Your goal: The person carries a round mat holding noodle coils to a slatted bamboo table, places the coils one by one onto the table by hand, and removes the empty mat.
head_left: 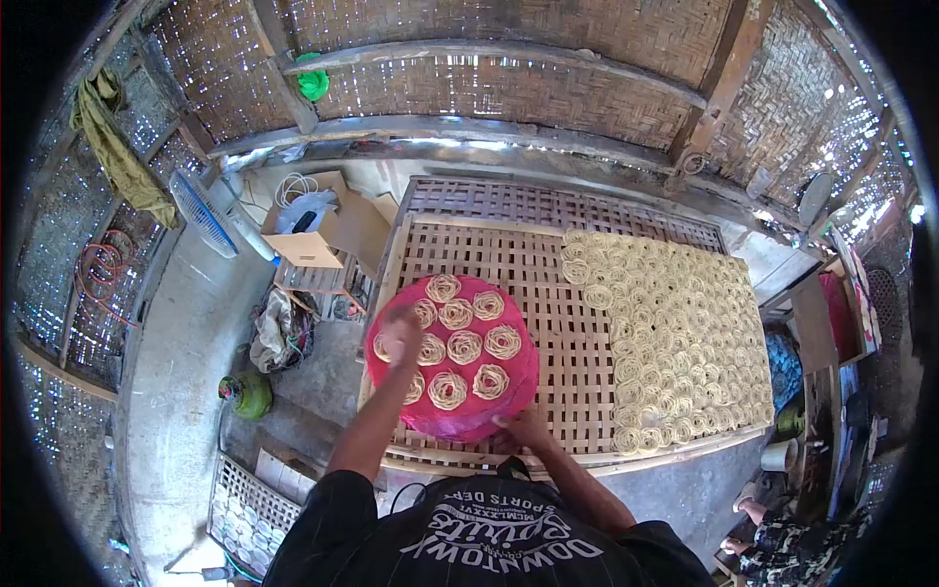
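A round tray covered in pink cloth (460,416) rests on the woven bamboo rack (562,338). Several pale coiled noodle nests (464,346) lie spaced out on the cloth. Over the tray's left side is my left hand (400,336), blurred, above or at a nest near the edge; its fingers are too smeared to read. My right hand (523,431) is at the tray's lower right edge, its fingers touching or under the rim and partly hidden. Many more nests (680,342) lie packed in rows on the rack's right part.
Behind the left side are a cardboard box (337,230) and a fan (202,213). A green gas cylinder (252,395) stands on the floor at left. Another person (797,548) is at the lower right. A white bucket (780,455) stands near the rack's right corner.
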The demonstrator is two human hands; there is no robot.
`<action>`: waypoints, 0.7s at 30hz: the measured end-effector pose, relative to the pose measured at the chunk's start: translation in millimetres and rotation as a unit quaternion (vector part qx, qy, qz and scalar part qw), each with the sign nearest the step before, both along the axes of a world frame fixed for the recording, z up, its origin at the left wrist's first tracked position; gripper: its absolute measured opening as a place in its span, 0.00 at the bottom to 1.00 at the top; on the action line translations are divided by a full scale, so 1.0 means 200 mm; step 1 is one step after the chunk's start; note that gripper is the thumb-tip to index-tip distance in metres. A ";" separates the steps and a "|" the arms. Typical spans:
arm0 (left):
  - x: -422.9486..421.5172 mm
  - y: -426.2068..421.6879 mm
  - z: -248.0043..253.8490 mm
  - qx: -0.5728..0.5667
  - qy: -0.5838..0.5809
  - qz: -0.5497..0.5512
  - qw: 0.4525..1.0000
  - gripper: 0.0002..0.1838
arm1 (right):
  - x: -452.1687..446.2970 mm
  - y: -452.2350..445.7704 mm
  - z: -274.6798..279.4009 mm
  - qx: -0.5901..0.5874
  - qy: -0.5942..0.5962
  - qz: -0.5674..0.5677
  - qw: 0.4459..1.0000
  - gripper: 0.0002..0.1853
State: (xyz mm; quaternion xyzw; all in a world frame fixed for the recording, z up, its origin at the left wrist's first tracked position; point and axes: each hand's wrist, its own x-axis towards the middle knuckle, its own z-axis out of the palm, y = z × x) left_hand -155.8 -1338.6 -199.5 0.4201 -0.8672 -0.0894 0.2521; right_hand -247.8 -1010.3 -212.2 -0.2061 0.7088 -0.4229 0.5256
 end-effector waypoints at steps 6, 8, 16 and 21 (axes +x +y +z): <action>-0.36 0.54 -0.05 0.078 -0.071 -0.155 0.982 0.18 | -0.27 0.00 0.24 0.007 0.123 -0.135 0.983 0.18; -0.44 0.58 -0.12 0.042 -0.099 -0.120 0.987 0.21 | -0.34 -0.04 0.25 -0.025 0.163 -0.177 0.970 0.17; -0.56 0.58 0.07 0.120 -0.158 -0.069 0.978 0.19 | -0.50 -0.21 0.20 -0.089 0.123 -0.167 0.974 0.16; -0.62 0.58 0.11 0.261 -0.134 -0.080 0.953 0.15 | -0.57 -0.25 0.08 -0.112 -0.038 -0.162 0.980 0.14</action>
